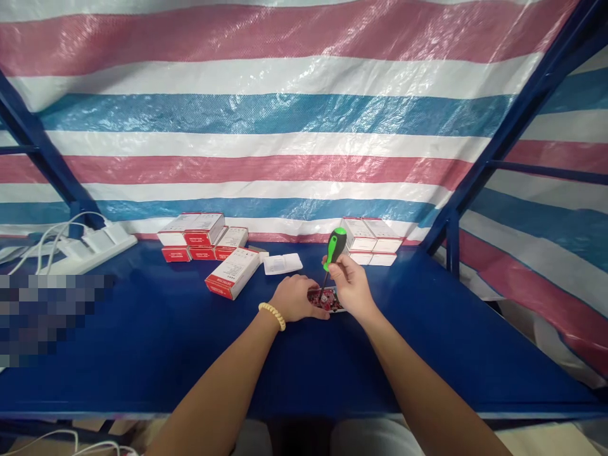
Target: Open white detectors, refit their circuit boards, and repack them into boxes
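A green and black screwdriver [336, 246] stands nearly upright in my right hand [354, 288], its handle gripped low by the fingers. Its shaft points down at a red circuit board [327, 300] set in a small white housing on the blue table. My left hand [295, 297] wraps round the left end of that housing and covers part of it; a yellow twisted band circles the wrist. Whether the screwdriver's tip touches a screw is too small to tell. Just behind the left hand lies a white plastic cover [283, 263].
A red and white box [232, 273] lies left of the hands. More such boxes are stacked at the back left [204, 229] and back right [373, 235]. A power strip [90, 246] with white plugs and cables sits far left. Blue frame posts [475, 168] and striped sheeting [285, 114] enclose the table [180, 361].
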A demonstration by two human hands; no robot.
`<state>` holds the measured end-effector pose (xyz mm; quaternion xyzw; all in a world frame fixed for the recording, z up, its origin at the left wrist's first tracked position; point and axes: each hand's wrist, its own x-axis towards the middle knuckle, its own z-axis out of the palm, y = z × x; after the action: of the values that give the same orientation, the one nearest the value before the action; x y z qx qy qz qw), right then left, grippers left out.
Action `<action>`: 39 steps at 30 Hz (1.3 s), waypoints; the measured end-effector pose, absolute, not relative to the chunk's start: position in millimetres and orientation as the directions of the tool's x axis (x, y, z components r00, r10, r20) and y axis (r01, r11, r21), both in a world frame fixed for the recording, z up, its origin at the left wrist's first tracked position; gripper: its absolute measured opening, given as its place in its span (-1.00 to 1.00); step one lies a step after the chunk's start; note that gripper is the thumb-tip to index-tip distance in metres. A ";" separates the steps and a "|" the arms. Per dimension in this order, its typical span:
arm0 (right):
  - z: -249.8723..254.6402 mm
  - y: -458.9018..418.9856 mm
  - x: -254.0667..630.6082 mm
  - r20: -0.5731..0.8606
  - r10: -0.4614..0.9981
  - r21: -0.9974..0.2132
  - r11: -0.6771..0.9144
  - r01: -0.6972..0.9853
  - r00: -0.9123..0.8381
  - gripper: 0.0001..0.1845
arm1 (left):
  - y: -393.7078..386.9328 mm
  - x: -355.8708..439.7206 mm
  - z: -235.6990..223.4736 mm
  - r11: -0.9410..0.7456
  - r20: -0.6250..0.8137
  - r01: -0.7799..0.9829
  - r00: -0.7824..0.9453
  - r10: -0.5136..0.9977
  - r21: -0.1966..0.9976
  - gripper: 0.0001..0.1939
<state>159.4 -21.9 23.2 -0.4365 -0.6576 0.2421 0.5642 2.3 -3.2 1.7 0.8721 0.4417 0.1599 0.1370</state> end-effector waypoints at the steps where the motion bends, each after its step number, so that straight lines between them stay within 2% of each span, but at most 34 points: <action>1: 22.7 -21.7 158.8 0.531 0.847 -0.812 0.501 0.300 0.021 -0.76 | -3.2 2.1 1.4 -0.569 0.154 0.728 0.557 0.816 0.383 -0.32; 5: 19.2 -18.5 158.1 0.507 0.862 -0.846 0.489 0.213 0.033 -0.73 | -2.4 0.5 -0.1 -0.574 0.157 0.714 0.564 0.811 0.402 -0.31; 10: 14.6 -14.7 154.1 0.360 0.932 -0.925 0.362 -0.116 0.042 -0.62 | -1.0 -1.9 -1.9 -0.620 0.179 0.662 0.609 0.772 0.422 -0.32; 13: 16.5 -13.0 154.5 0.306 0.944 -0.914 0.328 -0.239 0.126 -0.59 | -1.2 -2.5 -1.7 -0.625 0.183 0.650 0.615 0.767 0.432 -0.30; 16: 21.9 -9.5 163.0 0.298 0.917 -0.884 0.370 -0.286 0.264 -0.61 | -2.4 -3.1 -0.4 -0.617 0.174 0.650 0.613 0.771 0.444 -0.24; 20: 25.2 -2.9 181.8 0.328 0.845 -0.898 0.418 -0.139 0.424 -0.63 | -4.4 -4.3 0.5 -0.595 0.165 0.631 0.605 0.779 0.497 -0.11; 24: 20.5 -0.6 191.6 0.390 0.842 -0.919 0.336 0.204 0.372 -0.65 | -6.6 -5.3 1.1 -0.624 0.179 0.608 0.631 0.755 0.491 -0.07; 27: 17.4 -2.2 190.4 0.415 0.875 -0.829 0.251 0.500 0.248 -0.70 | -7.5 -6.2 3.9 -0.648 0.269 0.594 0.603 0.751 0.477 -0.22; 31: 15.0 -0.9 192.3 0.341 0.920 -0.719 0.123 0.684 0.193 -0.74 | -3.2 -8.6 7.2 -0.642 0.406 0.589 0.497 0.767 0.491 -0.65; 35: 10.9 5.5 206.6 0.214 0.947 -0.590 -0.072 0.805 0.241 -0.71 | 5.6 -12.1 4.6 -0.564 0.461 0.651 0.347 0.817 0.509 -0.76; 39: 7.1 9.9 219.5 0.093 0.953 -0.503 -0.205 0.840 0.288 -0.68 | 9.8 -13.7 -0.6 -0.548 0.449 0.664 0.339 0.827 0.509 -0.80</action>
<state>219.5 9.9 7.1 -0.7668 -0.5846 0.1198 0.2363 -13.7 9.8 -0.6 0.8095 0.4604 0.3445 0.1182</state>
